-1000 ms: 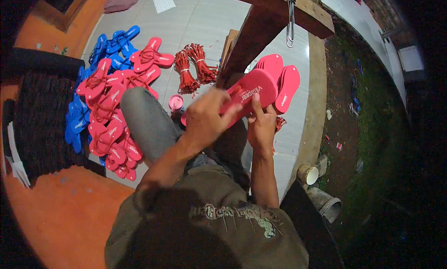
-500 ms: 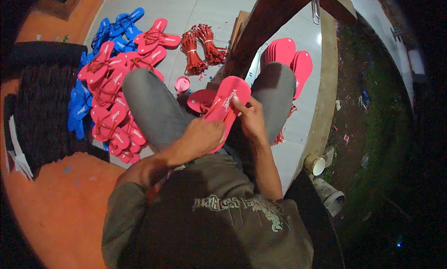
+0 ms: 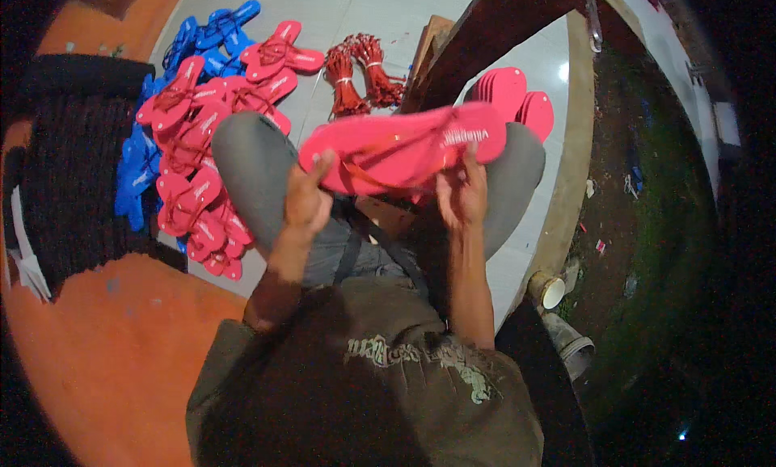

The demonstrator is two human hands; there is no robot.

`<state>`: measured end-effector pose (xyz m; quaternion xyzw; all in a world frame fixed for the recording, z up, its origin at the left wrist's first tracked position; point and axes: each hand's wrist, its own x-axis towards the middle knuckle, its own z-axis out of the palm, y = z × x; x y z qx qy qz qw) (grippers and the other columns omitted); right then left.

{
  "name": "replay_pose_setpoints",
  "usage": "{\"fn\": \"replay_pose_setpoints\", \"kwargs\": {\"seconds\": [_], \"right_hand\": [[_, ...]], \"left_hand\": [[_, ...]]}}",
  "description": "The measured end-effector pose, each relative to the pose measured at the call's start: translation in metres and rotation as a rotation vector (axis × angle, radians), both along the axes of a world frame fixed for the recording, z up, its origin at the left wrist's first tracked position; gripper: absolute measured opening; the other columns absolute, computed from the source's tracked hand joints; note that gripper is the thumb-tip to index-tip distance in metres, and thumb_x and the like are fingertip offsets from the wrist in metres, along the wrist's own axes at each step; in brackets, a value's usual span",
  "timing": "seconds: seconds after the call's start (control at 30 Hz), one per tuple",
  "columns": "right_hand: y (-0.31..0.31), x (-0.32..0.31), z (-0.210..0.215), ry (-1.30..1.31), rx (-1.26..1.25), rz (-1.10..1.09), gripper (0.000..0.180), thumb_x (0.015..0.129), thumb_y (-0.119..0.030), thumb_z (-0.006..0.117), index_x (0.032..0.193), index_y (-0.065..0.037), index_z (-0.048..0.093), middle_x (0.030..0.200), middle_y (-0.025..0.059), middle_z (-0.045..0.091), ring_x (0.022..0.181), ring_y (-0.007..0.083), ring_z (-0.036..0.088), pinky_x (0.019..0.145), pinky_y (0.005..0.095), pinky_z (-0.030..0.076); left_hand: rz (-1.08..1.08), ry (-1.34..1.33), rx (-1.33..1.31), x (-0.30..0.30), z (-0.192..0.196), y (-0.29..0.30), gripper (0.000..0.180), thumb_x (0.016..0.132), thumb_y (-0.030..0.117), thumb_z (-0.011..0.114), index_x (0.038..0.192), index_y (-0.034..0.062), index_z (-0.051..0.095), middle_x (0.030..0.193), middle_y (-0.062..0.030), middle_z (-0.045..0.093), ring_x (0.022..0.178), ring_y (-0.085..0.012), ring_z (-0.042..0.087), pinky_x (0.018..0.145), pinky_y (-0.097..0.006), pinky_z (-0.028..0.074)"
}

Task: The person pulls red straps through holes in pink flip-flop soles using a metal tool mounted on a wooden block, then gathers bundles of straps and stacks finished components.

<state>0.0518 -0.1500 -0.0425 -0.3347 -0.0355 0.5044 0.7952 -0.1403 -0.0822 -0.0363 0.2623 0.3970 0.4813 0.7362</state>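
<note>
A pink flip-flop [image 3: 412, 132] with a reddish strap lies crosswise in front of me, held up over my lap between both hands. Around its left end closes my left hand [image 3: 307, 199], the thumb on top of the sole. My right hand [image 3: 463, 192] grips the near edge toward the right end, beside pale printing. Motion blurs the flip-flop, and whether a second one sits underneath I cannot tell. Beyond it, two tied bundles of red straps [image 3: 345, 91] rest on the tiles.
Pink flip-flops with straps [image 3: 194, 152] are heaped left of my knee, blue ones [image 3: 139, 172] beside and behind them. Strapless pink soles [image 3: 505, 91] stand stacked past my right knee. A dark wooden beam [image 3: 485, 43] slants across ahead. The tiled floor ends at a ledge [image 3: 558, 192] on the right.
The flip-flop has turned from upright to crosswise and risen. My left hand has shifted left to its end. The other pink flip-flop seen between my legs no longer shows there.
</note>
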Motion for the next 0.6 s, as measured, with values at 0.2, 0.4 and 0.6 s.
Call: {"fn": "replay_pose_setpoints", "kwargs": {"seconds": [0.2,0.4,0.6], "right_hand": [[0.062,-0.022,-0.116,-1.784,-0.362,0.385,0.053,0.07,-0.037,0.063,0.109,-0.003,0.05,0.093,0.0155,0.056,0.086,0.029,0.055,0.077,0.0374,0.043],[0.078,-0.072,-0.156,-2.227,-0.468,0.55,0.031,0.071,-0.029,0.059,0.088,-0.003,0.055,0.071,0.0188,0.056,0.07,0.0328,0.056,0.063,0.0407,0.045],[0.034,0.032,0.03,-1.32,-0.417,0.373,0.036,0.08,-0.018,0.057,0.111,-0.001,0.048,0.098,0.0116,0.058,0.09,0.0188,0.055,0.078,0.0308,0.042]], "left_hand": [[0.398,0.367,0.39,-0.067,0.076,0.056,0.023,0.077,0.01,0.062,0.097,0.0017,0.054,0.086,-0.0034,0.056,0.077,-0.0112,0.054,0.073,-0.025,0.042],[0.516,0.368,0.472,-0.094,0.069,0.077,0.028,0.082,0.02,0.056,0.102,0.0008,0.05,0.093,-0.0076,0.057,0.084,-0.0152,0.056,0.071,-0.029,0.047],[0.404,0.142,0.358,-0.091,0.044,0.091,0.035,0.085,0.03,0.05,0.107,0.0031,0.046,0.1,-0.0085,0.055,0.087,-0.0208,0.057,0.076,-0.035,0.048]]}}
